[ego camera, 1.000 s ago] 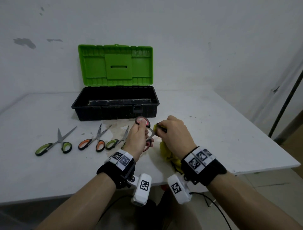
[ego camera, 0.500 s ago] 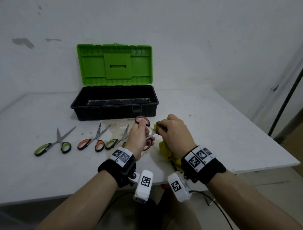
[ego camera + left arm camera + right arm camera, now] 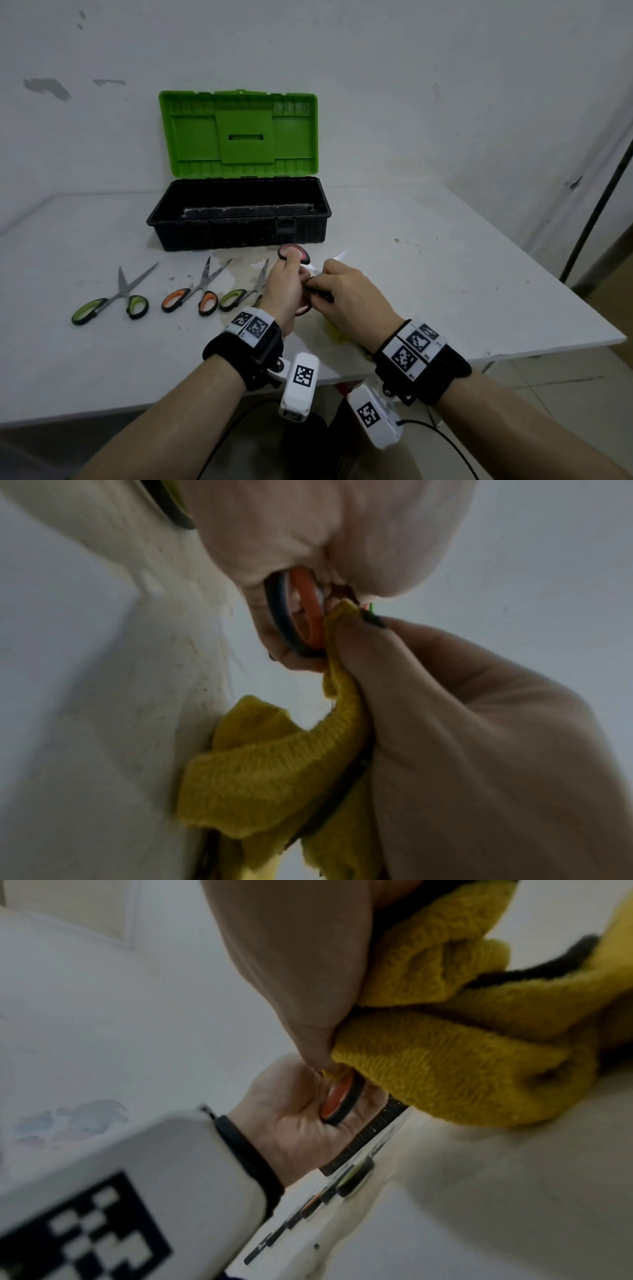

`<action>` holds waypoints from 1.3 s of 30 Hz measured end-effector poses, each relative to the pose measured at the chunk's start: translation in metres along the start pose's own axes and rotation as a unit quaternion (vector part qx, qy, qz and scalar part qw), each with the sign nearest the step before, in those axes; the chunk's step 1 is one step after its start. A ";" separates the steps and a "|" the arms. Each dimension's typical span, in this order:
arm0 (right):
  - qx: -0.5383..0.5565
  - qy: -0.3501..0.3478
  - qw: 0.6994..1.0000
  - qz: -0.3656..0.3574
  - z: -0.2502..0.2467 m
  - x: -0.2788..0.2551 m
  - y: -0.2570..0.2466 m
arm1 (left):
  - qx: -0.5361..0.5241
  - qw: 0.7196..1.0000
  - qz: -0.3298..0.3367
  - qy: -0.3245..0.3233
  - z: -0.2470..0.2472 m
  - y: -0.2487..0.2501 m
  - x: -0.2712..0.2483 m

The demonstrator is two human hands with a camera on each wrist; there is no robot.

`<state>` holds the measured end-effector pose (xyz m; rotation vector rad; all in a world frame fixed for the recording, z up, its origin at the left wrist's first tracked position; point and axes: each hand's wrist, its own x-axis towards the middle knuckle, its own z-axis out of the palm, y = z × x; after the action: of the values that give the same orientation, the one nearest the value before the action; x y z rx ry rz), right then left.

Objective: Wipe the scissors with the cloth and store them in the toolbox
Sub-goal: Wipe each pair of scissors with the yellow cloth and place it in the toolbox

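My left hand (image 3: 287, 292) grips the red-handled scissors (image 3: 294, 253) by their handle loops (image 3: 306, 612), held above the table just in front of the toolbox. My right hand (image 3: 346, 297) pinches the yellow cloth (image 3: 274, 767) around the blades close to the handles; the cloth (image 3: 455, 1053) hangs down to the table. A blade tip (image 3: 339, 256) pokes out past my right fingers. The black toolbox (image 3: 239, 214) stands open behind, its green lid (image 3: 238, 133) upright.
Three more scissors lie in a row left of my hands: green-handled (image 3: 109, 305), orange-handled (image 3: 195, 296) and another green-handled pair (image 3: 241, 295). The white table's right edge (image 3: 548, 308) and front edge are near. A dark pole (image 3: 596, 209) leans at the right wall.
My right hand with the cloth has slid along the blades toward the handles, exposing the blade tip. The left hand has held the scissors nearly still.
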<state>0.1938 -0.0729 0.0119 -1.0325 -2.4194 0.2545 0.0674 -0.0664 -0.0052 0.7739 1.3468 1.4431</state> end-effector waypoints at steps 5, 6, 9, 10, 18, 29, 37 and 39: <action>-0.013 0.031 0.997 0.075 -0.003 0.005 0.007 | 0.019 1.000 0.017 -0.002 0.002 -0.004 0.000; -0.021 0.042 0.995 0.088 -0.005 0.007 0.009 | 0.008 1.000 0.011 -0.002 0.002 -0.004 0.000; -0.032 0.089 0.990 0.103 -0.009 0.009 0.011 | -0.032 0.999 -0.013 -0.005 0.002 -0.002 -0.001; -0.026 0.094 0.991 0.091 -0.008 0.008 0.009 | -0.037 0.999 -0.017 -0.005 0.002 -0.001 -0.001; 0.000 0.073 0.995 0.068 0.005 0.003 0.013 | -0.031 0.999 -0.020 0.007 0.000 -0.001 0.001; 0.020 0.164 0.972 0.168 -0.017 0.021 0.036 | -0.037 0.997 -0.036 -0.051 -0.005 0.005 0.001; 0.029 0.207 0.970 0.124 -0.025 0.017 0.031 | 0.031 0.995 0.022 -0.094 -0.016 -0.003 0.007; 0.042 0.224 0.967 0.111 -0.030 0.015 0.030 | 0.036 0.993 0.022 -0.108 -0.019 -0.001 0.008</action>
<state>0.2190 -0.0416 0.0328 -1.1779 -1.8777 0.1741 0.0479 -0.0652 -0.0112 0.9835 1.2280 1.3092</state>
